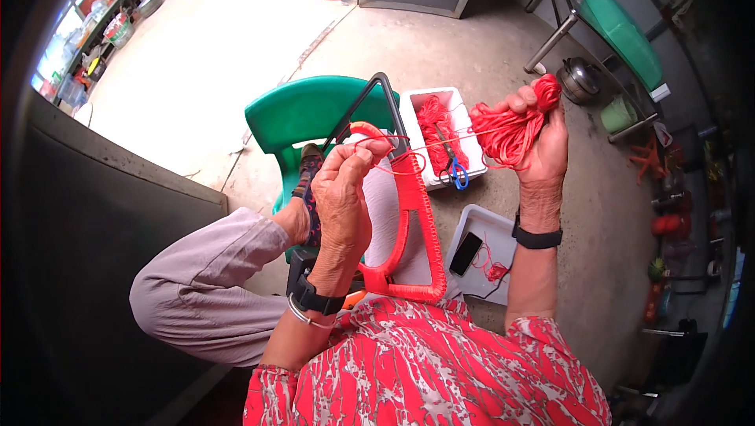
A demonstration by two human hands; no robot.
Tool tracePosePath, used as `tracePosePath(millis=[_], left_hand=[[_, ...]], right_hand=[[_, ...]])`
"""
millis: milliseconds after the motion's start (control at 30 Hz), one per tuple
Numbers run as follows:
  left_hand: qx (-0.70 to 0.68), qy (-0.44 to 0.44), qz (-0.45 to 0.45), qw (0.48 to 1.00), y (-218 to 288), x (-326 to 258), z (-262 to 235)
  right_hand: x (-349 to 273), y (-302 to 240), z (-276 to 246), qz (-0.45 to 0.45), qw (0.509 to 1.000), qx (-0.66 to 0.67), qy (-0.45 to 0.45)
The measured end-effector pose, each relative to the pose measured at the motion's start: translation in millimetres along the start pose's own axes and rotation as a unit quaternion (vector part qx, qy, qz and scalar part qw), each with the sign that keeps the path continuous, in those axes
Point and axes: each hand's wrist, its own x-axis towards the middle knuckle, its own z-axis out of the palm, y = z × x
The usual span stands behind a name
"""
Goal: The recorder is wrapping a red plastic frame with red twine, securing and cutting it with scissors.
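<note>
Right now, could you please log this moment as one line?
left hand: pinching red cord at triangular frame | right hand: holding cord bundle | scissors: in white box

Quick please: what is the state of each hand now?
Left hand: closed, pinching the red cord at the triangular frame.
Right hand: closed, holding the bundle of red cord.

Both hands raised, fingers point(358, 157) clenched

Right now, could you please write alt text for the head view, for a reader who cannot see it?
A seated person's left hand grips a triangular dark metal frame partly wrapped in red cord, while the right hand holds up a bundle of red cord. Behind stand a green plastic chair and a white box with more cord and blue-handled scissors.
</note>
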Motion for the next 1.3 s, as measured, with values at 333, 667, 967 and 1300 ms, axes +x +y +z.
tracePosePath(millis=[333,667,967,1300], left_hand=[[-0.11,0.037,-0.086,0.989,-8,9,-6],[-0.07,0.08,-0.22,0.97,-36,-21,-4],[-0.362,-0.042,-0.259,0.894,-54,-12,-15],[-0.34,-0.011,-0.238,0.91,-61,-16,-9]], right_hand=[[-25,-1,-10,0.075,0.978,-0.191,0.042],[18,-87,-11,0.08,0.97,-0.222,-0.061],[17,-216,-106,-0.026,0.944,-0.303,0.128],[-45,-4,-21,0.15,0.899,-0.41,0.019]])
